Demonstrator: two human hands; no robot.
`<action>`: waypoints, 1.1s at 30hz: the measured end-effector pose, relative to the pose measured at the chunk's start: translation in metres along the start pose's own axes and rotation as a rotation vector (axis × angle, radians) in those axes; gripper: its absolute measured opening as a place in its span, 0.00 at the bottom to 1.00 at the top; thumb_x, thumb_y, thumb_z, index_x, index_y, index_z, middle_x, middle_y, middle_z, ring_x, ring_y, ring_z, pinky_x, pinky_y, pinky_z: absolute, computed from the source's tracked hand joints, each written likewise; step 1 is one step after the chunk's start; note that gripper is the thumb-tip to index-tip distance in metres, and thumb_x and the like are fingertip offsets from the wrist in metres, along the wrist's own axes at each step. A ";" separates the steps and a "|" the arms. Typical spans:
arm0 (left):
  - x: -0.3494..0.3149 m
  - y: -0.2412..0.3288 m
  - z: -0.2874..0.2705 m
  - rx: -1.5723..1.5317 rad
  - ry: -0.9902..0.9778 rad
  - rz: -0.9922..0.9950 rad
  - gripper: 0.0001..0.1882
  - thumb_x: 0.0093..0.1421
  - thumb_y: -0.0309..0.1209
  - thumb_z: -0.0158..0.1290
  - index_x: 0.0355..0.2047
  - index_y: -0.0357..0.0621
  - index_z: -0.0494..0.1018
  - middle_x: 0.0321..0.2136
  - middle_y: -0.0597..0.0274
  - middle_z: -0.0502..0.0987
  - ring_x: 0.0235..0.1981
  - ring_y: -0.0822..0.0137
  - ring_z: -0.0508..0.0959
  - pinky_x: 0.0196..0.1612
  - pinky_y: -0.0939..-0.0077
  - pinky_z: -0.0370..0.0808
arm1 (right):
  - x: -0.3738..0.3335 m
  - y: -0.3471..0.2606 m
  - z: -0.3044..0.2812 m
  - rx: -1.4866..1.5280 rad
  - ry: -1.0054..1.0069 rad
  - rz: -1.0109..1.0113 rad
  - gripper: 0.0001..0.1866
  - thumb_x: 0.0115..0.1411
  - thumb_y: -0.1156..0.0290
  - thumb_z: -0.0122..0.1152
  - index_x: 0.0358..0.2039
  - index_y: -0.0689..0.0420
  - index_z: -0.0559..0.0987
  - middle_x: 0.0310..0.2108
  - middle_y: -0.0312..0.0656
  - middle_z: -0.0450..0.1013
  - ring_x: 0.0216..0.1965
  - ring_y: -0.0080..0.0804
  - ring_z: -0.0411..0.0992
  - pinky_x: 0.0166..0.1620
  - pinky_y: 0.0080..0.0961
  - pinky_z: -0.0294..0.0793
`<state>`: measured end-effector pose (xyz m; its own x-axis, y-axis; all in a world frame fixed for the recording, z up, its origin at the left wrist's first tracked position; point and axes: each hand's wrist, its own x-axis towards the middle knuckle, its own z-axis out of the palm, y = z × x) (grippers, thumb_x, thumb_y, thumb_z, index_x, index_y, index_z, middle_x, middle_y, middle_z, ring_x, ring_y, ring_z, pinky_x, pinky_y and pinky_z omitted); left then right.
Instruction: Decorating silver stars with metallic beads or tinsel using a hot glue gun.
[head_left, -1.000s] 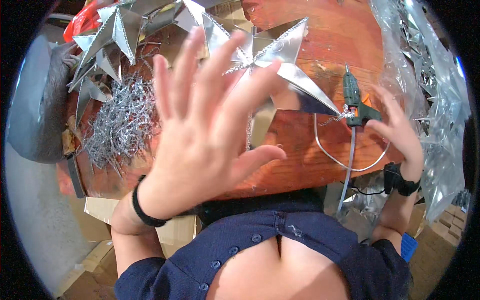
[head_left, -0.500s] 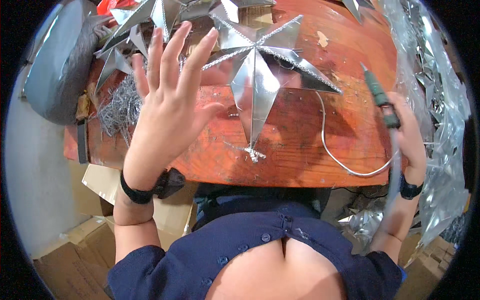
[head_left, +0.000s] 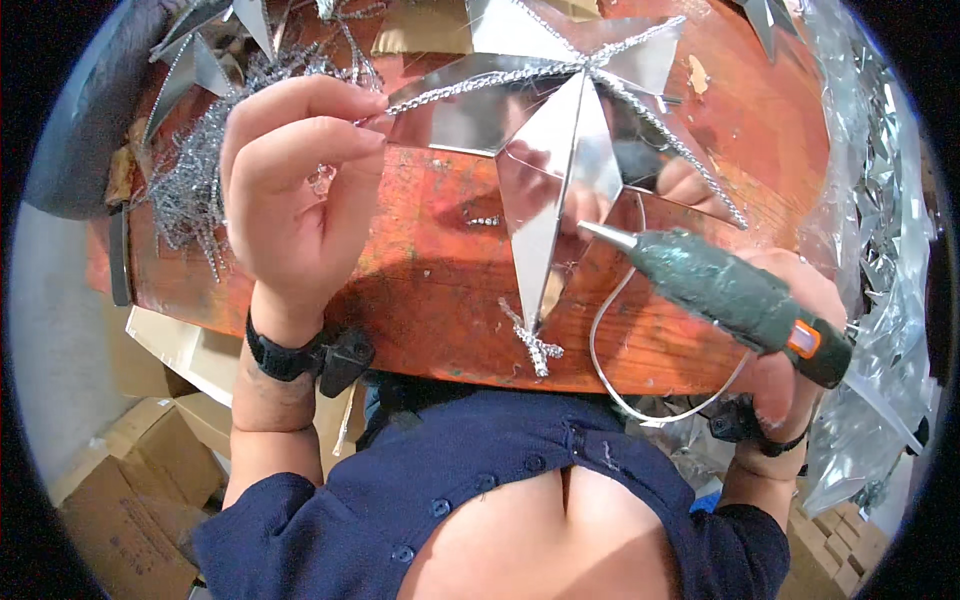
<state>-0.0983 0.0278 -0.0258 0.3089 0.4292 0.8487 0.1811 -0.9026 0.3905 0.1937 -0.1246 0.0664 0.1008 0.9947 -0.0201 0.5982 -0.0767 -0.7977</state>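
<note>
A mirror-silver star [head_left: 545,165] lies on the table, with twisted silver tinsel cord [head_left: 470,88] along several of its ridges. The long lower ridge is bare, and a loose tuft of cord [head_left: 538,350] sits at its lower tip. At the star's left tip, my left hand [head_left: 300,190] is closed, its fingertips pinching the point and the end of the cord. My right hand [head_left: 800,290] grips a dark green glue gun [head_left: 710,285] from beneath. Its metal nozzle points left, over the star's lower right edge, and a translucent glue stick [head_left: 885,408] sticks out of its back.
A heap of silver tinsel cord [head_left: 195,190] lies left of my left hand, near more silver stars [head_left: 195,70]. The white cable [head_left: 600,370] loops past the front edge of the orange wooden table [head_left: 430,320]. Clear plastic wrapping [head_left: 870,330] holding silver pieces lines the right side.
My left hand has gone from spread fingers to a pinch on the star's left tip. My right hand has brought the glue gun left and nearer, beside the star. The view has shifted.
</note>
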 end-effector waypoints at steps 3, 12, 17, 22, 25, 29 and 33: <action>0.001 0.008 0.001 0.002 -0.005 -0.014 0.11 0.52 0.13 0.59 0.33 0.40 0.74 0.38 0.52 0.75 0.35 0.62 0.80 0.38 0.74 0.80 | 0.004 0.002 0.012 -0.009 0.146 0.050 0.39 0.38 0.31 0.67 0.30 0.60 0.79 0.32 0.43 0.78 0.34 0.34 0.76 0.39 0.28 0.73; 0.003 0.022 -0.008 0.028 -0.096 -0.054 0.15 0.55 0.13 0.57 0.34 0.42 0.63 0.38 0.42 0.74 0.32 0.53 0.83 0.36 0.62 0.84 | 0.014 0.014 0.001 -0.028 -0.097 -0.116 0.31 0.56 0.44 0.59 0.36 0.66 0.78 0.36 0.43 0.75 0.38 0.33 0.73 0.45 0.27 0.71; 0.008 0.024 -0.009 0.093 -0.139 -0.038 0.15 0.56 0.15 0.58 0.34 0.45 0.64 0.34 0.44 0.75 0.31 0.54 0.82 0.33 0.62 0.83 | 0.016 0.012 0.017 0.022 0.142 -0.105 0.28 0.53 0.43 0.66 0.26 0.60 0.79 0.28 0.42 0.78 0.30 0.34 0.76 0.38 0.28 0.74; 0.011 0.024 -0.011 0.085 -0.127 -0.013 0.14 0.56 0.14 0.57 0.35 0.46 0.66 0.32 0.44 0.76 0.30 0.55 0.82 0.32 0.63 0.83 | 0.014 0.017 0.018 0.054 0.212 -0.103 0.25 0.54 0.46 0.65 0.25 0.60 0.79 0.27 0.42 0.78 0.30 0.34 0.76 0.38 0.29 0.75; 0.013 0.025 -0.013 0.085 -0.191 -0.023 0.14 0.55 0.13 0.56 0.35 0.45 0.68 0.33 0.43 0.77 0.30 0.55 0.82 0.32 0.63 0.83 | 0.012 0.019 0.016 0.022 0.151 -0.143 0.24 0.54 0.47 0.64 0.27 0.59 0.78 0.29 0.42 0.77 0.31 0.33 0.76 0.40 0.29 0.74; 0.010 0.025 -0.011 0.071 -0.167 -0.056 0.13 0.55 0.12 0.56 0.34 0.44 0.69 0.37 0.41 0.76 0.31 0.54 0.82 0.34 0.64 0.83 | 0.010 0.020 0.013 -0.026 0.083 -0.182 0.23 0.55 0.47 0.64 0.29 0.59 0.77 0.31 0.42 0.76 0.33 0.33 0.75 0.41 0.28 0.73; 0.009 0.023 -0.009 0.055 -0.150 -0.067 0.13 0.55 0.12 0.56 0.35 0.42 0.69 0.37 0.41 0.76 0.32 0.54 0.82 0.36 0.65 0.83 | 0.009 0.020 0.012 -0.050 0.061 -0.202 0.23 0.56 0.48 0.63 0.32 0.58 0.76 0.33 0.41 0.75 0.35 0.33 0.74 0.43 0.28 0.73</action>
<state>-0.0992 0.0103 -0.0058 0.4300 0.4918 0.7571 0.2556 -0.8706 0.4204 0.1975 -0.1164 0.0430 0.0223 0.9843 0.1749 0.6499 0.1186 -0.7507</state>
